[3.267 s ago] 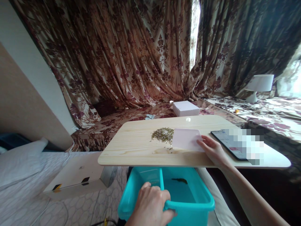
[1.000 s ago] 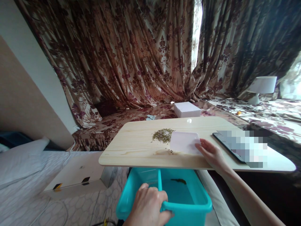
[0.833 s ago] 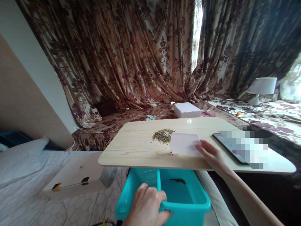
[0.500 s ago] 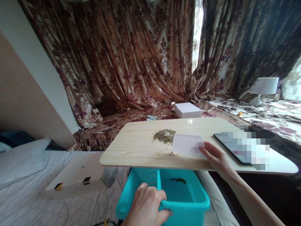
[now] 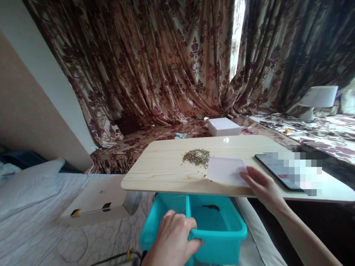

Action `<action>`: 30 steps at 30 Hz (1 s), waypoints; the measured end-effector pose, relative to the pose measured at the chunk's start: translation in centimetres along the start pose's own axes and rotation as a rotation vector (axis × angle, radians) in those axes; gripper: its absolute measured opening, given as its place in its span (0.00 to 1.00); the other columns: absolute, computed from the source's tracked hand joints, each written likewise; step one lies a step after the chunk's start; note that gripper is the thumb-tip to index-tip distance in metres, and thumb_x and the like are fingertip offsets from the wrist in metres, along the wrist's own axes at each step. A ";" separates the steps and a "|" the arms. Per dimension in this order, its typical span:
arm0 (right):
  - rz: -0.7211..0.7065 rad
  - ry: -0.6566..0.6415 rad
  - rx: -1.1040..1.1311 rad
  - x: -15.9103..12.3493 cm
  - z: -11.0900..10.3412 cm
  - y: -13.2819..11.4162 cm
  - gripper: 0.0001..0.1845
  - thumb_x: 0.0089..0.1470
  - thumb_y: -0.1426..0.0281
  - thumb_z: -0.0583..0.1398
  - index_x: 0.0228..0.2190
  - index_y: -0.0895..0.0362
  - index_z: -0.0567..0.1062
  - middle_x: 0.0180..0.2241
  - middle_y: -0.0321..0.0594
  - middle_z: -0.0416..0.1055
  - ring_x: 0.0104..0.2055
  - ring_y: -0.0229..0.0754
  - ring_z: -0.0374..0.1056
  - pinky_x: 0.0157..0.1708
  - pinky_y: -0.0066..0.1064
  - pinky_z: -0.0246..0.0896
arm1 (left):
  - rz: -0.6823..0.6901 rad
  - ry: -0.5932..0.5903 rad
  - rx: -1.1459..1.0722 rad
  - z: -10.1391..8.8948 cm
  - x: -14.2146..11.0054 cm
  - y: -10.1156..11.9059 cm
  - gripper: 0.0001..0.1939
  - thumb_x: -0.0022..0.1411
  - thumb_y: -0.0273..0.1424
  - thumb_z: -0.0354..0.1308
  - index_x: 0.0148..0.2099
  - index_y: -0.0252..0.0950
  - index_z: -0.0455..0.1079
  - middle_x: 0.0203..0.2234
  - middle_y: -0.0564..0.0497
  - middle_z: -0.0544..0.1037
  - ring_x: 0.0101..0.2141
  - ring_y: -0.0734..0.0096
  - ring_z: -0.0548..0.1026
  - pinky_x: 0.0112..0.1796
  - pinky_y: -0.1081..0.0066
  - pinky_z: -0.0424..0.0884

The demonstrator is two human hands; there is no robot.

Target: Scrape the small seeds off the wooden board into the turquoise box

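My left hand grips the near rim of a turquoise plastic bin at its divider, fingers wrapped over the edge. The bin has two compartments and sits partly beneath the front edge of a light wooden tabletop. A small dark brown clump lies in its right compartment. On the tabletop, my right hand pinches the right side of a thin white scraper sheet. The sheet's left edge is beside a loose pile of small greenish-brown seeds. A few grains are scattered near its lower left corner.
A tablet, partly pixelated, lies on the tabletop's right side. Behind the table is a white box. A flat white carton rests on the bed at left, with a dark cable nearby. A lamp stands far right.
The whole view has shifted slightly, with most things appearing a little further right and higher. Both hands keep their grips, and the sheet stays beside the seed pile.
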State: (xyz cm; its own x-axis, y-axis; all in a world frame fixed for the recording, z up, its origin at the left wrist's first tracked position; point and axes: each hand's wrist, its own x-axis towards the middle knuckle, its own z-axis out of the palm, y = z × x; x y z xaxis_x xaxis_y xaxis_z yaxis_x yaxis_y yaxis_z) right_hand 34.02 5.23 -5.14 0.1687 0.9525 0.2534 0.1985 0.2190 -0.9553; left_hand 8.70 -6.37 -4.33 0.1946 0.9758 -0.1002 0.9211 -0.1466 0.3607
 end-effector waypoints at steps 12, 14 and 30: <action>-0.113 0.035 0.038 0.3 0.5 0.2 0.20 0.39 0.55 0.64 0.32 0.55 0.73 0.31 0.42 0.77 0.32 0.46 0.73 0.36 0.37 0.68 | 0.013 -0.012 0.029 0.5 0.1 -0.3 0.07 0.53 0.39 0.59 0.33 0.43 0.72 0.29 0.53 0.74 0.37 0.60 0.67 0.39 0.66 0.57; -0.112 0.019 0.028 0.7 1.0 0.3 0.19 0.40 0.55 0.63 0.31 0.55 0.73 0.29 0.42 0.77 0.31 0.45 0.73 0.35 0.36 0.69 | 0.010 -0.014 0.031 0.4 0.1 -0.2 0.07 0.53 0.39 0.59 0.33 0.42 0.72 0.29 0.53 0.74 0.37 0.60 0.67 0.39 0.67 0.57; -0.036 -0.025 0.003 -0.5 1.1 -0.3 0.20 0.38 0.54 0.64 0.30 0.55 0.74 0.31 0.43 0.77 0.36 0.49 0.72 0.35 0.35 0.68 | 0.025 -0.009 0.037 0.0 0.0 0.0 0.07 0.54 0.38 0.59 0.33 0.42 0.72 0.29 0.53 0.74 0.36 0.61 0.68 0.39 0.67 0.58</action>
State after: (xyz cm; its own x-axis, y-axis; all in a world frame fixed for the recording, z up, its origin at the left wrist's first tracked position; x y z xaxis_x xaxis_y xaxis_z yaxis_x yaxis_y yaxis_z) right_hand 32.79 4.93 -5.12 0.1371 0.9492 0.2833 0.2013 0.2534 -0.9462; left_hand 8.71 -6.38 -4.31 0.2200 0.9704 -0.0997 0.9277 -0.1765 0.3290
